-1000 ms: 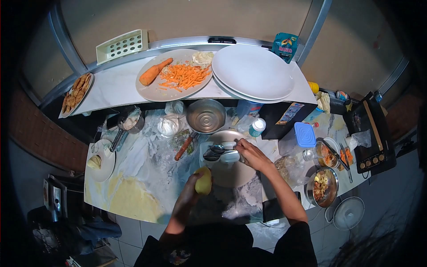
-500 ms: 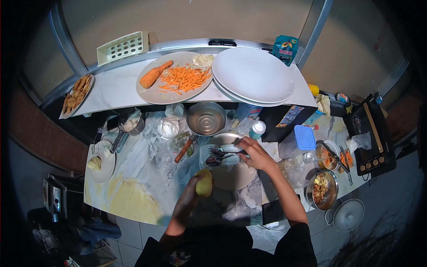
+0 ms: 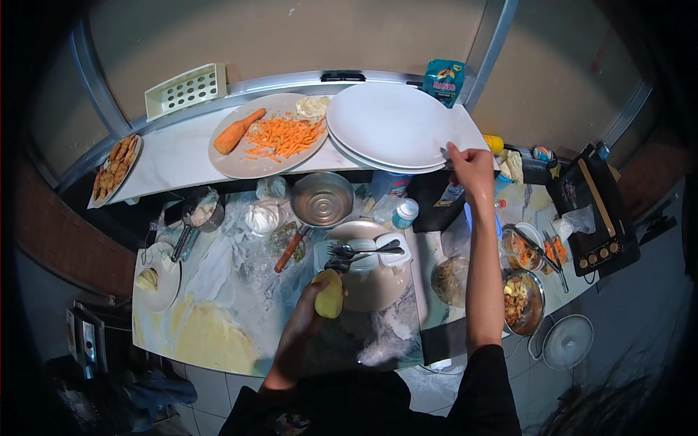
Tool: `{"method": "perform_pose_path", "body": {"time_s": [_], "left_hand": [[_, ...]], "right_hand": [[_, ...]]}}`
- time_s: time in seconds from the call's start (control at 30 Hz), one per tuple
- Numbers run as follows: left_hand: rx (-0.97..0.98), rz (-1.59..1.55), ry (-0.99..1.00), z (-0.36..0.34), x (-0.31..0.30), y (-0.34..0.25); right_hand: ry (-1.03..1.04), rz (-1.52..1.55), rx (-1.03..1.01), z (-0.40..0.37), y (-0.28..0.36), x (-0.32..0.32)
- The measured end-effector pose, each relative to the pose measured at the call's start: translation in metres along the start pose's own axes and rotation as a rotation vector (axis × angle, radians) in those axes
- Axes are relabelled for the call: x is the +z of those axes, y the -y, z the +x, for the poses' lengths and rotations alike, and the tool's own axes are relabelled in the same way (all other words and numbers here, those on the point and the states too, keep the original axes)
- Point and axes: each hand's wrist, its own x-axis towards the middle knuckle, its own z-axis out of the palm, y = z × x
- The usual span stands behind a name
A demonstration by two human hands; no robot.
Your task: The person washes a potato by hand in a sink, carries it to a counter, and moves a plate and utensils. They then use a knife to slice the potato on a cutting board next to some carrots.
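My left hand [image 3: 313,292] is closed around a yellow, oval peeled potato [image 3: 329,296] above the counter's front. Up at the shelf's right end, my right hand [image 3: 472,168] has its thumb and fingers on the rim of the top white plate [image 3: 389,123] of a stack. In front of me a beige plate [image 3: 378,294] bears white lidded containers [image 3: 361,262], with spoons and forks [image 3: 363,251] lying across them. A metal pan with a wooden handle [image 3: 323,200] stands just behind.
On the shelf, a plate [image 3: 225,166] holds a carrot [image 3: 238,132] and carrot shreds [image 3: 287,138]. Fried food [image 3: 114,171] sits far left. At right are a bowl of cut food [image 3: 522,301], tongs [image 3: 534,251], a glass lid [image 3: 568,341] and a toaster oven [image 3: 592,211].
My right hand has left the cutlery and reached up and right to the white plates. The spoons and forks now lie on the containers. The potato stays in my left hand.
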Motion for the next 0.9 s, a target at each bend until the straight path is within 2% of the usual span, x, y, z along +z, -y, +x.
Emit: {"method": "perform_pose_path", "body": {"time_s": [0.23,0.3,0.43,0.5,0.63,0.73,0.9], "left_hand": [[0.014,-0.011,0.042,0.002,-0.002,-0.007],[0.009,-0.009,0.054,0.004,-0.005,-0.007],[0.019,-0.015,0.058,0.009,-0.007,-0.004],[0.025,-0.022,0.06,0.008,-0.007,-0.006],[0.033,-0.028,0.077,0.011,-0.015,-0.005],[0.026,-0.042,0.062,0.007,-0.019,-0.006],[0.04,-0.047,0.05,0.003,-0.024,-0.009]], "right_hand": [[0.0,-0.023,0.028,0.003,0.003,0.007],[-0.089,-0.115,-0.037,0.008,-0.006,0.012],[-0.217,-0.175,0.001,0.006,-0.009,0.022],[-0.242,-0.036,0.028,0.004,-0.01,0.024],[-0.27,-0.02,0.004,-0.002,-0.002,0.023],[-0.243,-0.091,0.087,-0.006,0.013,0.019],[-0.211,0.063,0.101,-0.008,0.02,0.019]]}}
